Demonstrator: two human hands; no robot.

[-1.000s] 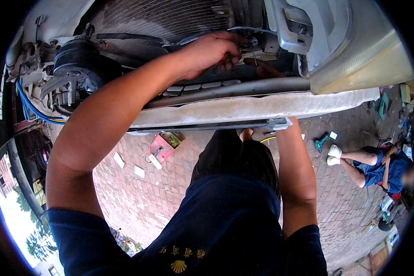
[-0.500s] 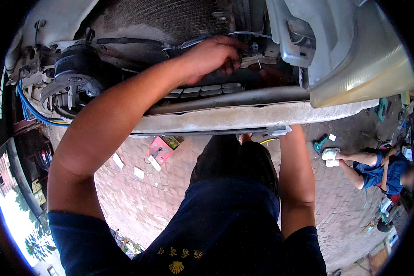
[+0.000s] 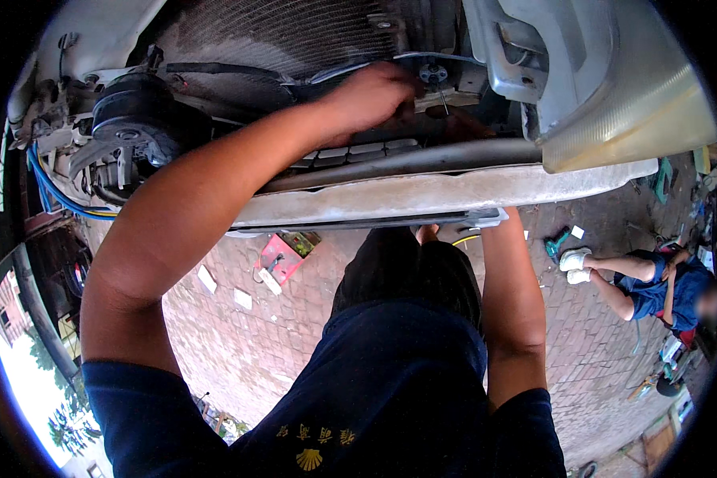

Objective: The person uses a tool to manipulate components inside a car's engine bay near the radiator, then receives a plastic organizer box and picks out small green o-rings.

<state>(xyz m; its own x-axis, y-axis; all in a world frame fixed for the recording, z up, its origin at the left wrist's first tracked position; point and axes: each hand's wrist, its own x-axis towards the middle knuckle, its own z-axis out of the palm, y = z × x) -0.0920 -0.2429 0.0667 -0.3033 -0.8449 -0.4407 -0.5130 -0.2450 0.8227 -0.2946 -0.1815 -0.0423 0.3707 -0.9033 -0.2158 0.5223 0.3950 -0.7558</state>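
Note:
My left hand (image 3: 374,95) reaches over the pale bumper bar (image 3: 406,195) into the front of a vehicle. Its fingers are bent inward and partly blurred; what they hold, if anything, is hidden. Just right of it sits a small round metal fitting (image 3: 433,73) beside a grey cable (image 3: 342,72). A thin metal rod (image 3: 444,103) points up at this fitting. The rod's lower end meets the fingertips of my right hand (image 3: 466,124), which comes up from below behind the bar. Deep shadow covers most of that hand, but its fingers look closed around the rod.
A headlight (image 3: 637,119) overhangs on the right, and a black round horn-like part (image 3: 135,107) on the left. Behind is a dusty radiator mesh (image 3: 271,36). On the brick floor are a red box (image 3: 283,259) and a green power drill (image 3: 556,244). Another person (image 3: 653,291) sits at right.
My left hand has shifted slightly left, uncovering more of the round fitting. The rod has moved a little left and stands more upright. My right hand stays low beside it.

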